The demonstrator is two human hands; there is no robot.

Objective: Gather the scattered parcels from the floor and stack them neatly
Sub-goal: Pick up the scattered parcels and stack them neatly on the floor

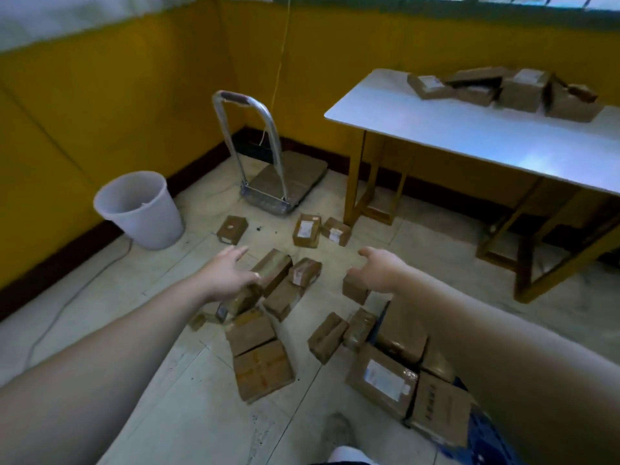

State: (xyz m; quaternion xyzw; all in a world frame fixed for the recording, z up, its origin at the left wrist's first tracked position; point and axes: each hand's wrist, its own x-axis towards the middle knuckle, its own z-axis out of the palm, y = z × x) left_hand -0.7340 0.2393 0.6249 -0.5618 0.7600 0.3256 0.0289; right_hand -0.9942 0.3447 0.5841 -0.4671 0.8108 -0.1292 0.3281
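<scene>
Forearms (100,364) outstretched over parcels (261,370) | left hand (228,275): fingers straight, together | right hand (379,270): fingers loosely curled, empty

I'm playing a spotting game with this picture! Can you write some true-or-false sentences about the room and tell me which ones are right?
1. The bucket stands left of the cart. True.
2. Some parcels lie on the table. True.
3. The bucket sits on the table. False: it stands on the floor.
4. The floor parcels form one neat stack. False: they lie scattered about.
</scene>
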